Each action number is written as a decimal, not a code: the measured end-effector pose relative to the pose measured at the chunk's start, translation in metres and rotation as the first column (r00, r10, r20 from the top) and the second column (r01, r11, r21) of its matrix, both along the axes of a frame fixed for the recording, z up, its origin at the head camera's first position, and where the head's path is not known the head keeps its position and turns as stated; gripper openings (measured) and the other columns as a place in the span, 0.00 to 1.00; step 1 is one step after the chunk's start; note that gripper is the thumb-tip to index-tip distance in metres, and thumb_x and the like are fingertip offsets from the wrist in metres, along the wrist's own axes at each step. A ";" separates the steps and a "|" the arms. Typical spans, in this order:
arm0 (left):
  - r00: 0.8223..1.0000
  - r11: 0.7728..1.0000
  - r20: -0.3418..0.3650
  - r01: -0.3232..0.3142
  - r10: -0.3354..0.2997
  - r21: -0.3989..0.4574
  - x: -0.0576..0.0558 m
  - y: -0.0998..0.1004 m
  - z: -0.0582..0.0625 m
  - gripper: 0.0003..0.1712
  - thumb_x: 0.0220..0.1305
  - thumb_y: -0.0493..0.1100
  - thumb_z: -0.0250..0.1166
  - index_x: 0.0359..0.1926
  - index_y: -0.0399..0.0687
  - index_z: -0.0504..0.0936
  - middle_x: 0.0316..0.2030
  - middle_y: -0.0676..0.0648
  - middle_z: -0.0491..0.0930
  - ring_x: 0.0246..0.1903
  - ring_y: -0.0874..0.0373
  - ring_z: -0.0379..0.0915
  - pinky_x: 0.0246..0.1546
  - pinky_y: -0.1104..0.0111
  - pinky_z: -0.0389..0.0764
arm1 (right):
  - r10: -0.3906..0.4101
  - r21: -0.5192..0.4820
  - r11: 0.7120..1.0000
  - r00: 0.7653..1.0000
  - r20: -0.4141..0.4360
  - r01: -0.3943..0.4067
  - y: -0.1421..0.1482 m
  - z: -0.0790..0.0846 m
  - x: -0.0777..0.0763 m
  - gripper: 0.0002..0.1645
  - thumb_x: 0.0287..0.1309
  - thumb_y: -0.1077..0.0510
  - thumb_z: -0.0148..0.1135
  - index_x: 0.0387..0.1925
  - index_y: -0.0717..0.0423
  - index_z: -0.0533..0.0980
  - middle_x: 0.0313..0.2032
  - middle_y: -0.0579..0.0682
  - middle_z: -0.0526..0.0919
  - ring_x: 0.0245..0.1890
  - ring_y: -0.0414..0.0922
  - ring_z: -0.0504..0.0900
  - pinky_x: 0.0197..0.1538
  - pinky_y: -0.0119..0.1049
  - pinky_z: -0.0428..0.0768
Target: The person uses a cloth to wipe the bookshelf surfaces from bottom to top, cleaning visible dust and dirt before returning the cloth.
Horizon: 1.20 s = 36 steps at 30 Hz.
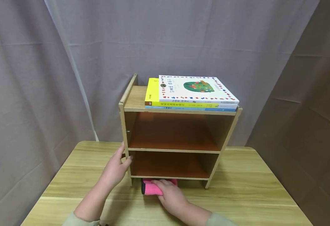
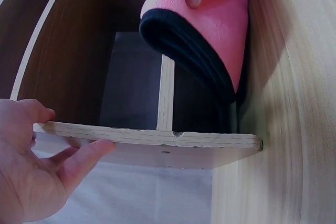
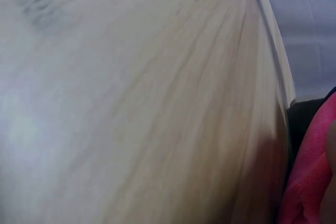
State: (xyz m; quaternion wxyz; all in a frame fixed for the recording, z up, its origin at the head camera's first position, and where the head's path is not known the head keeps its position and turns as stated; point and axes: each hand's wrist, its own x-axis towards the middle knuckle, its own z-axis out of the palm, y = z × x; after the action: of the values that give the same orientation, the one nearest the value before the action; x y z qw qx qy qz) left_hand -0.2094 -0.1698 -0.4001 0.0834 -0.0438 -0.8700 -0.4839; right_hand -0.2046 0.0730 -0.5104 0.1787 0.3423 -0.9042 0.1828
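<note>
A small wooden bookshelf (image 1: 172,150) stands on the table. My left hand (image 1: 116,168) grips the front edge of its left side panel; in the left wrist view, the fingers and thumb of that hand (image 2: 50,163) lie on either side of the panel (image 2: 152,136). Low at the front, my right hand (image 1: 170,195) holds a folded pink cloth (image 1: 151,189) with black edging, just under the lowest shelf board. Seen closer, the pink cloth (image 2: 218,19) has a soft, fuzzy surface. Part of the cloth is hidden by the right hand and the board.
Several books (image 1: 193,91) lie stacked on the bookshelf's top, a white one uppermost over yellow and blue spines. Two brown inner compartments open toward me. The wood-grain table (image 1: 255,185) extends to both sides. Grey curtains (image 1: 103,62) hang behind and around.
</note>
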 end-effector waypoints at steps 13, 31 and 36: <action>0.999 1.000 -0.050 0.009 -0.009 0.003 0.000 0.004 0.002 0.41 0.72 0.44 0.58 0.79 0.62 0.48 0.75 0.43 0.53 0.66 0.40 0.62 0.62 0.47 0.68 | -0.065 -0.073 0.995 0.991 0.119 0.074 -0.023 -0.002 0.005 0.23 0.67 0.51 0.60 0.61 0.53 0.75 0.52 0.50 0.83 0.51 0.50 0.82 0.52 0.46 0.80; 0.999 1.000 -0.045 -0.007 0.006 -0.005 0.000 0.002 0.002 0.41 0.73 0.45 0.57 0.79 0.60 0.48 0.75 0.41 0.54 0.65 0.40 0.64 0.59 0.48 0.73 | -0.007 -0.192 0.978 0.941 0.339 0.077 -0.047 0.002 0.010 0.30 0.74 0.34 0.38 0.69 0.37 0.69 0.62 0.42 0.77 0.60 0.46 0.77 0.59 0.47 0.76; 0.999 1.000 -0.045 -0.008 0.008 -0.011 0.000 0.002 0.001 0.41 0.73 0.45 0.57 0.79 0.59 0.47 0.75 0.42 0.53 0.66 0.40 0.62 0.61 0.46 0.69 | 0.024 -0.177 0.983 0.927 0.375 0.046 -0.050 0.004 0.011 0.30 0.74 0.36 0.42 0.68 0.43 0.71 0.63 0.45 0.76 0.62 0.47 0.75 0.63 0.47 0.73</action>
State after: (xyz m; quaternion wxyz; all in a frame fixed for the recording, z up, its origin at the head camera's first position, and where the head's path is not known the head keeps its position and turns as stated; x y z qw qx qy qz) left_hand -0.2094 -0.1680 -0.3989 0.1044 -0.0516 -0.8709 -0.4774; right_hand -0.1941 0.0232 -0.5065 0.0339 0.2782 -0.9029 0.3259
